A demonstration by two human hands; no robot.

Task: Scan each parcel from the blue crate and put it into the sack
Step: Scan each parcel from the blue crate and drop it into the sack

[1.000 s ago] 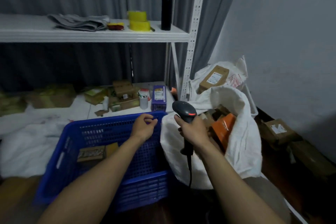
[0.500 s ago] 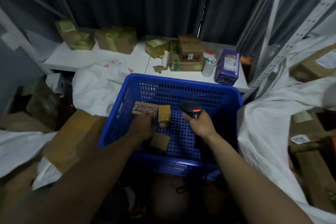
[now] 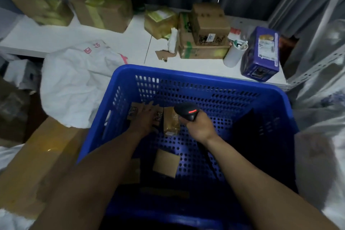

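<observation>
The crate (image 3: pixel 186 73) is open-topped, and its floor shows bare from centre towards 2 o'clock. At 10 o'clock inside, the left grip (image 3: pixel 143 119) rests on a parcel (image 3: pixel 133 112). A second parcel (image 3: pixel 170 123) stands between that grip and the right grip (image 3: pixel 197 127) with its scanner (image 3: pixel 186 111). A flat parcel (image 3: pixel 166 162) lies at 6 o'clock. Past the 12 o'clock rim, boxes (image 3: pixel 205 33), a cup (image 3: pixel 233 56) and a purple box (image 3: pixel 261 56) crowd the shelf (image 3: pixel 130 43).

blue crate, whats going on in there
A person has both hands inside the blue crate. The left hand lies on a patterned brown parcel, grip unclear, while the right hand holds a black scanner, its red light lit, just beside it. At least two plainer brown parcels also lie in the crate.
</observation>
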